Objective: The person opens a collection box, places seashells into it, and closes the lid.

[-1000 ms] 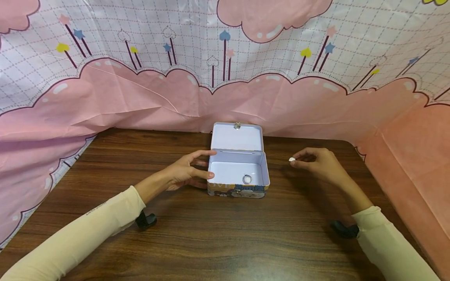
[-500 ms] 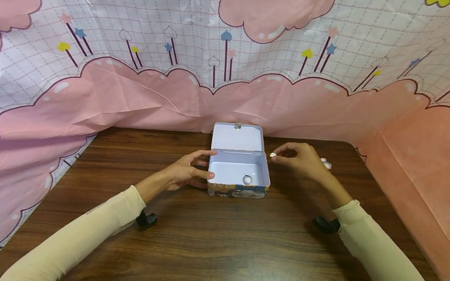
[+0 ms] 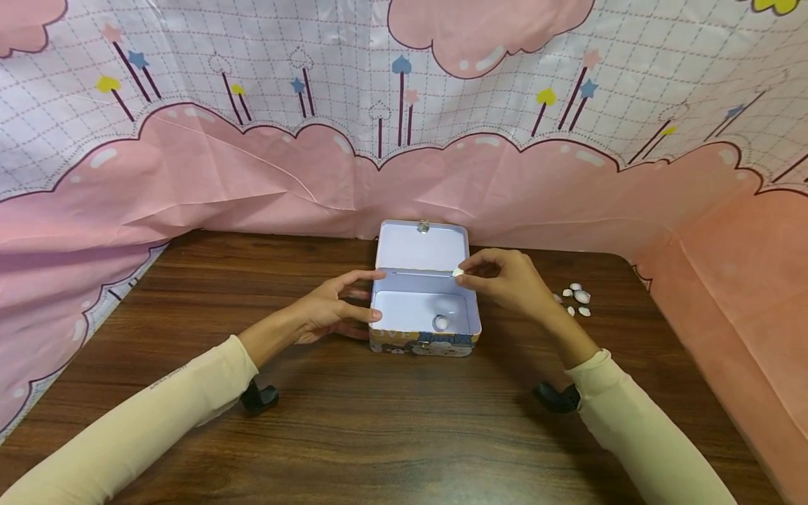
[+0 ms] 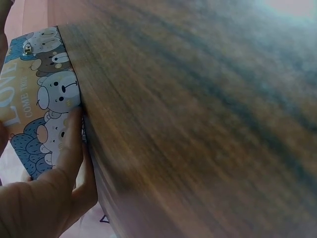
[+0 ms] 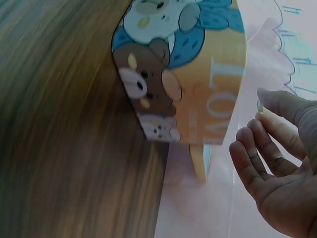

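Note:
A tin box (image 3: pixel 424 342) printed with cartoon bears stands at the table's middle, its lid (image 3: pixel 421 245) raised at the back. My left hand (image 3: pixel 325 307) holds the box's left side, thumb and forefinger at the rim and the other fingers against the outer wall. Over the box's right back edge, my right hand (image 3: pixel 511 279) pinches a small white seashell (image 3: pixel 458 272) between thumb and forefinger. In the right wrist view, this seashell (image 5: pixel 260 106) shows at the fingertips, with the other fingers loosely bent. One round, pale shell (image 3: pixel 440 322) lies inside, near the box's front right corner.
Several small white and pinkish shells (image 3: pixel 582 297) lie on the wooden table (image 3: pixel 404 421) to the right, partly behind the right wrist. A pink cloud-patterned cloth (image 3: pixel 271 182) hangs right behind the table and along its right side.
My right hand has moved left with the seashell, from beside the box to over its right edge, uncovering the shells on the table. My left hand has stayed at the box.

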Motion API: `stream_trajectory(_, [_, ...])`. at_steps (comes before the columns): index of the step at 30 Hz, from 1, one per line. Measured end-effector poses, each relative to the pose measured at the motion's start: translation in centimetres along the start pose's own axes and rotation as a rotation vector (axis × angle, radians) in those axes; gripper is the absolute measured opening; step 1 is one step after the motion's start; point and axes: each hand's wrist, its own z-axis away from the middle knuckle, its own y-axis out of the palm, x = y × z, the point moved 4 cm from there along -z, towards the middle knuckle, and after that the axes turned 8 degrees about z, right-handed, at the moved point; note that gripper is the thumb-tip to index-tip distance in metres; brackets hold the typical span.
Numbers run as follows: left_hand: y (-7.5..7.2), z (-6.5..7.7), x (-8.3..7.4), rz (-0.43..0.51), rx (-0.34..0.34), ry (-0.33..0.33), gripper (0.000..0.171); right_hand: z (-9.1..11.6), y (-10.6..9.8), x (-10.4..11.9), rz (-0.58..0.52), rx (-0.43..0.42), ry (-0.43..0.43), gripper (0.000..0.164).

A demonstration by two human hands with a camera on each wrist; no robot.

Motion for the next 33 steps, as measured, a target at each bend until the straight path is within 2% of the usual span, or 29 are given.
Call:
stream_trajectory(7, [0.0,0.1,0.1,0.007,-0.006,0.004,0.087,-0.5,1.8,1.2,-0.046,0.042,0.003,0.023])
stream_trajectory(18, [0.2,0.2,0.0,0.010,-0.014,0.006,0.086,-0.8,4.2,2.0,-0.042,0.084,-0.020,0.018])
stream_trajectory(25, [0.2,0.1,0.0,0.006,-0.016,0.002,0.087,-0.8,4.6,1.8,-0.035,0.093,-0.033,0.026])
stream_trajectory(33, [0.2,0.0,0.0,0.008,-0.010,0.006,0.087,-0.5,4.4,2.0,-0.033,0.081,-0.025,0.028])
